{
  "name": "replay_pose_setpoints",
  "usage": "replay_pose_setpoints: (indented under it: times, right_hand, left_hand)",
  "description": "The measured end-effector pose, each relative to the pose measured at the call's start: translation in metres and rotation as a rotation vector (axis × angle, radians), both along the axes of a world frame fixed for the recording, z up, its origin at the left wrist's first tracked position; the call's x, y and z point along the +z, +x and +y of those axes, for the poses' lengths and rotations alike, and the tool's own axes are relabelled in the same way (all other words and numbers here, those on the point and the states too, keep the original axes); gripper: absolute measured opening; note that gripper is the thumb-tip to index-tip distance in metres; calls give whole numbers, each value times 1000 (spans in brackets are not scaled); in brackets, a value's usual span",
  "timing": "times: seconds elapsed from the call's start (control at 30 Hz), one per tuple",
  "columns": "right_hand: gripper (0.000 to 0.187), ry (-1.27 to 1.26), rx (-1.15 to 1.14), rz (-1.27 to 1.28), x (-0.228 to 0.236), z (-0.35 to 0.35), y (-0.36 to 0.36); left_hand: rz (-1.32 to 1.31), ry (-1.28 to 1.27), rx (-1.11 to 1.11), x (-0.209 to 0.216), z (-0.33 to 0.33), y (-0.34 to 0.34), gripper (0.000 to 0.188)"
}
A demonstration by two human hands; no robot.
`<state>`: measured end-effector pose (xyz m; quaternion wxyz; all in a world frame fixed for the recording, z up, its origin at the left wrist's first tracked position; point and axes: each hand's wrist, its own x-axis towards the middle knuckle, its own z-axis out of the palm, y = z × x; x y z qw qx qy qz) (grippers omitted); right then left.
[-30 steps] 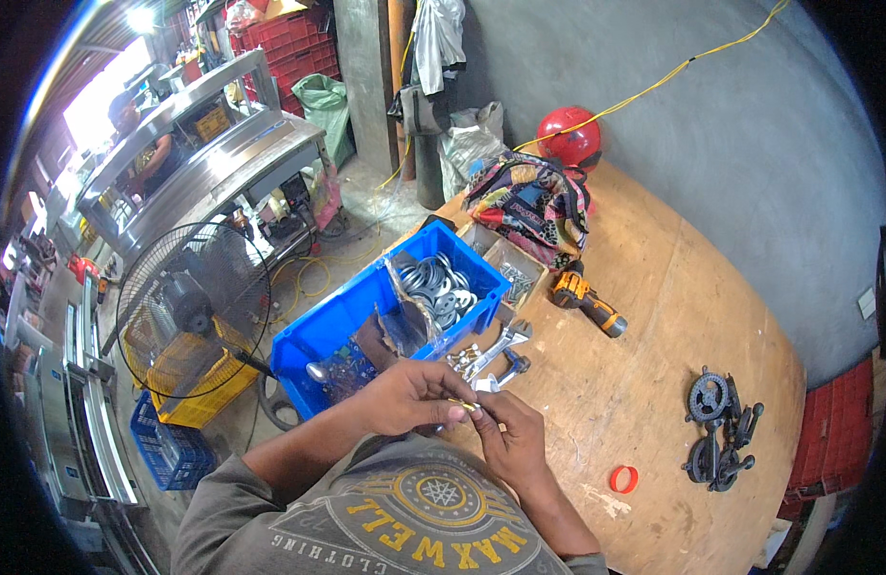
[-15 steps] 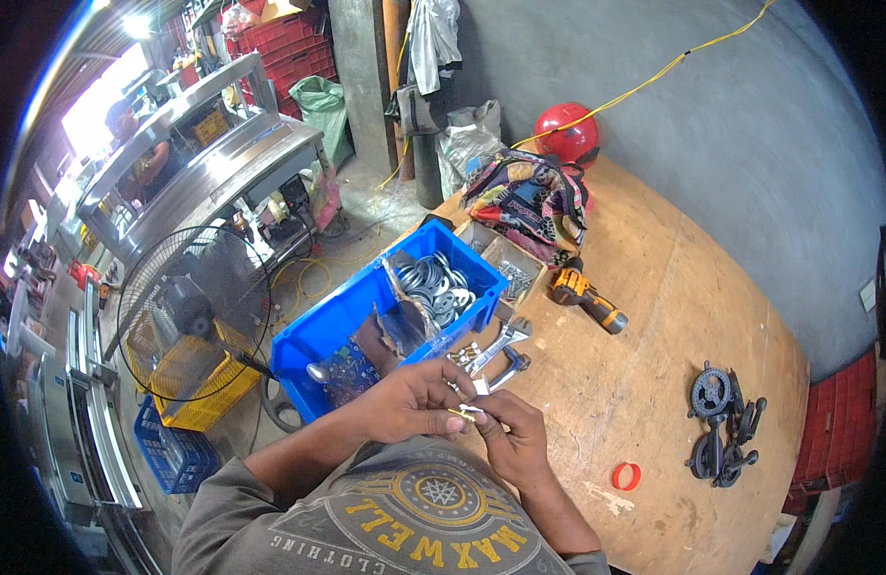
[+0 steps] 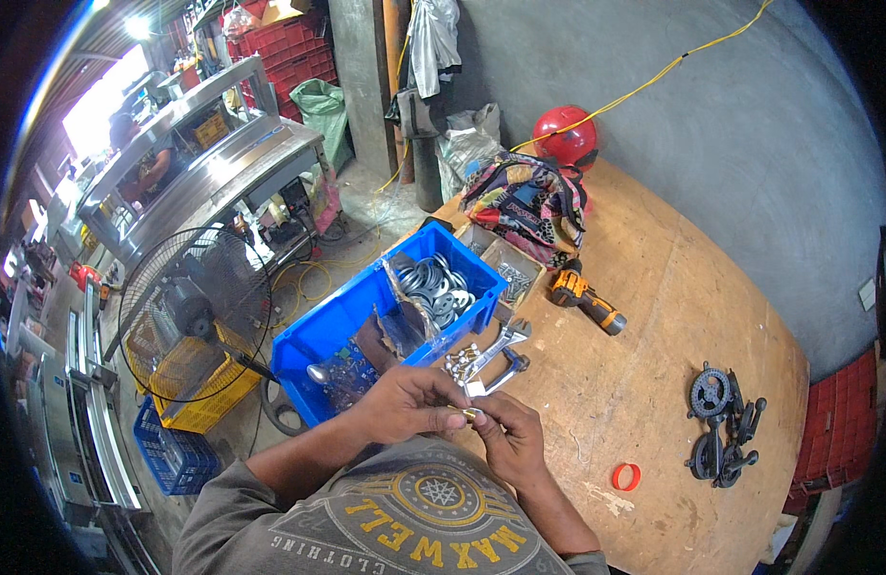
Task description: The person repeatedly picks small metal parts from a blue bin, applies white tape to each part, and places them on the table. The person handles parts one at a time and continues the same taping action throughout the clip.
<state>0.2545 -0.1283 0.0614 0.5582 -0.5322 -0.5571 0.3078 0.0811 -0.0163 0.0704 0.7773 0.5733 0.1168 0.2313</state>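
Observation:
Close in front of my chest, my left hand (image 3: 416, 402) and my right hand (image 3: 516, 439) meet fingertip to fingertip. Both pinch a small gold-and-silver metal piece (image 3: 472, 415), mostly covered by the fingers, so its exact kind cannot be made out. Just beyond the fingers lie a small white piece (image 3: 476, 389), several small brass-and-silver fittings (image 3: 459, 360) and an adjustable wrench (image 3: 502, 346). A second tool with a dark end (image 3: 517, 361) rests beside the wrench. Left of these, a blue bin (image 3: 314, 324) holds many grey metal rings (image 3: 443, 290) in its far part.
On the wooden table (image 3: 673, 297) are a yellow-black cordless drill (image 3: 585, 299), a wooden box of small metal parts (image 3: 513, 268), a patterned bag (image 3: 529, 203), black geared parts (image 3: 719, 426) and an orange ring (image 3: 626, 476). A fan (image 3: 194, 311) stands left. Another person (image 3: 151, 168) is far left.
My fingers have closed further round the small metal piece, which shows less now. The white piece near the fingertips shows slightly differently. The hands have barely moved otherwise.

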Motion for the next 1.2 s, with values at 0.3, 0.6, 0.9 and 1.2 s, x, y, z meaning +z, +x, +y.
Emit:
replay_pose_setpoints:
  times: [0.3,0.6,0.9,1.2]
  right_hand:
    - [18,54,-17,0,-8,0,-1]
    - [17,94,9,39,-6,0,-2]
    - [17,157,22,24,-4,-2,-1]
    - [20,189,-8,-85,-3,-4,2]
  left_hand:
    - [83,21,10,8,-2,-5,18]
    - [-2,340,-49,10,6,-2,14]
    - [-27,81,-11,12,-5,-1,21]
    - [11,-116,-80,11,-2,-3,15]
